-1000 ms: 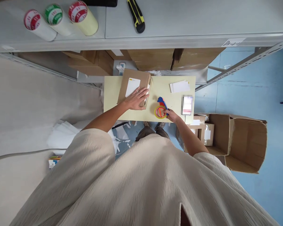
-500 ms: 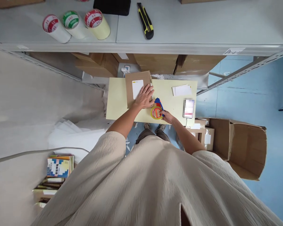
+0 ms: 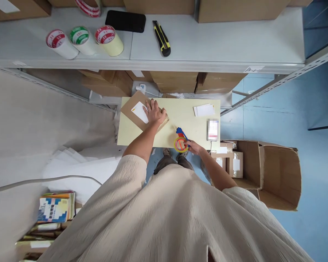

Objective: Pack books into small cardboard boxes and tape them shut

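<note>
On the pale yellow table (image 3: pixel 180 109), a brown cardboard box (image 3: pixel 133 102) with a white label (image 3: pixel 140 112) lies turned at an angle. My left hand (image 3: pixel 155 112) rests on it with fingers spread, near its right side and partly over the label. At the front edge of the table, my right hand (image 3: pixel 192 145) is closed on a tape dispenser (image 3: pixel 181 142) with a blue cutting end, red parts and a roll of yellowish tape. The dispenser is apart from the box.
White cards (image 3: pixel 204 110) and a device with a lit screen (image 3: pixel 212 130) lie on the table's right. On the shelf above are tape rolls (image 3: pixel 109 40), a black phone (image 3: pixel 125 21) and a utility knife (image 3: pixel 161 38). An open carton (image 3: pixel 278 174) stands right, a book stack (image 3: pixel 56 207) left.
The box has turned askew and shifted left under my left hand. My right hand still holds the tape dispenser, now farther from the box. The camera view has tilted, showing more of the shelf.
</note>
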Motion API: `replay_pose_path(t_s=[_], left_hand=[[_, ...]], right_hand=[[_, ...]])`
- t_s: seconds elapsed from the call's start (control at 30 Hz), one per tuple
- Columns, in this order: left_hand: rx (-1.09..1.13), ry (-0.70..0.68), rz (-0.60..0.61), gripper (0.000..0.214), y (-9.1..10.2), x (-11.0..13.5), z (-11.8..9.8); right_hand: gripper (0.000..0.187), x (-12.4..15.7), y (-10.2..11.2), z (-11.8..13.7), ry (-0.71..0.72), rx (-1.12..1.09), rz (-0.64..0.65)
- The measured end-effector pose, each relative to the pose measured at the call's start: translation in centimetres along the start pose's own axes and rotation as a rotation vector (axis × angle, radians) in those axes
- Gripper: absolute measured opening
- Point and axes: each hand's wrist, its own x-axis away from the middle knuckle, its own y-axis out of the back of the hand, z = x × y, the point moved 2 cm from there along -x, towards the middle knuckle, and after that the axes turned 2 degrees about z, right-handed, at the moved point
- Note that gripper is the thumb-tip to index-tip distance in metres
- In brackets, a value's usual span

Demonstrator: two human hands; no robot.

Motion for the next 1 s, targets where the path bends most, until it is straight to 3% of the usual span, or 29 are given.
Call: replay_pose_path(t_s=[0.13, 0.3, 0.37, 0.57, 0.77, 1.0], left_hand=[[-0.008, -0.052, 0.055, 0.093, 0.7, -0.1, 1.2], [-0.098, -0.397, 0.240, 0.104, 3.6, 2.4, 4.2], [-0.124, -0.463, 0.284, 0.106, 4.1, 3.3, 4.9], [-0.114, -0.396, 0.251, 0.104, 3.5, 3.8, 3.6], [-0.063, -0.360, 0.226, 0.099, 3.2, 3.4, 2.6], [-0.053, -0.378, 0.210, 0.102, 2.7, 3.5, 2.9]], right_hand=[[0.036, -0.7, 0.0, -0.6, -0.012, 0.025, 0.036], [0.038, -0.8, -0.5, -1.1, -0.058, 0.129, 0.070], [0.039, -0.7, -1.0, -1.1, -0.072, 0.145, 0.084], [0.042, -1.4, -2.5, -0.4, -0.072, 0.186, 0.076], [0.041, -3.9, -4.6, 1.5, -0.049, 0.261, 0.087], [0.039, -6.9, -5.0, 4.5, -0.049, 0.538, 0.074]])
